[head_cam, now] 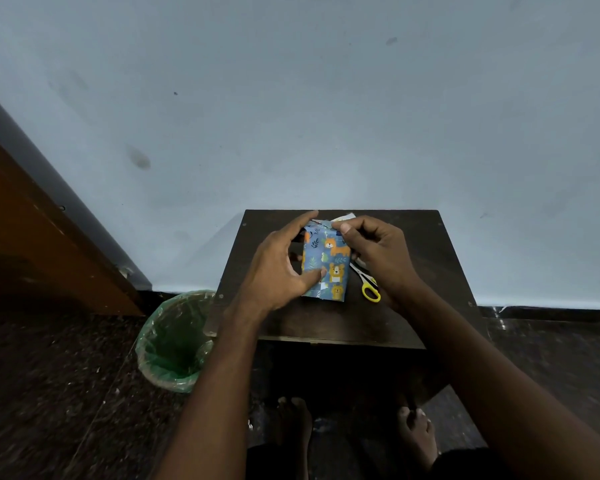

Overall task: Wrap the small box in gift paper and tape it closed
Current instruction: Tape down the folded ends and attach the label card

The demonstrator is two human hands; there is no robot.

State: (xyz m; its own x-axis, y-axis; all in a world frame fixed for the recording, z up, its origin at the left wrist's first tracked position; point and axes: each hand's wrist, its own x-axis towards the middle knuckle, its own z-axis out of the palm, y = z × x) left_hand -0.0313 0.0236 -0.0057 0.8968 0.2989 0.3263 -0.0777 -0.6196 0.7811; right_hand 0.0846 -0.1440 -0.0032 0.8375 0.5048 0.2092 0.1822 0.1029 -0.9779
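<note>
Head view looks down past two bare forearms at a pale blue wall (291,116) that fills the upper half of the scene, smudged with a few dark marks. Below it runs a dark speckled floor (56,393), with an orange-brown wooden panel (32,237) leaning in from the left edge. A dark square table (326,323) stands against the wall, and beside its left edge, on the floor, sits a bin (174,341) lined with a green plastic bag. Two bare feet (416,434) show under the table's near edge.

On the tabletop the small box (326,265) stands on end, already covered in gift paper (336,251) printed with orange lions and green leaves on blue. The left hand (278,268) cups the box's left side, its thumb lying across the lower front face and its fingers reaching up round the far top corner. The right hand (374,251) has its fingers curled and pinches the paper at the box's upper right corner, thumb pressed to the top edge. Whether tape sits under those fingers cannot be told.

Just right of the box, partly under the right hand, lie scissors (369,287) with yellow handles pointing toward the near edge. A pale scrap of paper (343,216) peeks out behind the box at the table's far side.
</note>
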